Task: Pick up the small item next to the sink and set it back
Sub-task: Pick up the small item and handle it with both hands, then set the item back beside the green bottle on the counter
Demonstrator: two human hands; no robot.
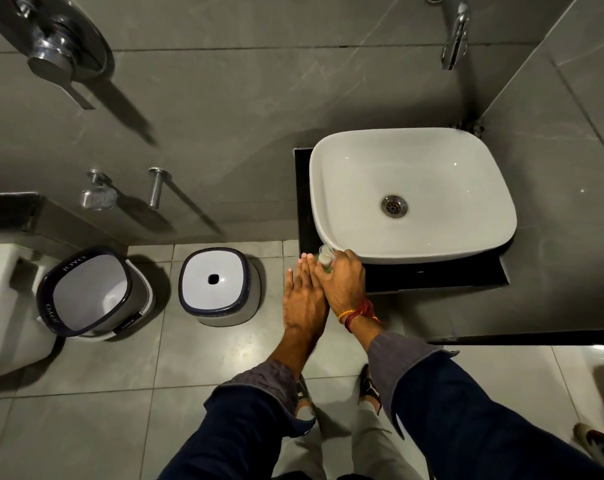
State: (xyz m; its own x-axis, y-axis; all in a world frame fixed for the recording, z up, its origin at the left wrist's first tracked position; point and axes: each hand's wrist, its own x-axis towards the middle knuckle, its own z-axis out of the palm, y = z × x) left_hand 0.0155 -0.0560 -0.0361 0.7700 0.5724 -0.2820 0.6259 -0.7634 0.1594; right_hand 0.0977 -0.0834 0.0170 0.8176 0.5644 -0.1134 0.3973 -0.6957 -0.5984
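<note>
Bottle (326, 258) first: I see a small clear one with a pale green tint, at the front left corner of the black counter (432, 275), just beside the white sink (411, 192). My right hand (343, 284) has its fingers curled around it; whether it is lifted or resting on the counter I cannot tell. My left hand (304, 299) lies flat with its fingers straight and together, pressed against the right one and holding nothing. Down on the tiled floor to the left stand a bucket (86, 292) and a stool (219, 285).
</note>
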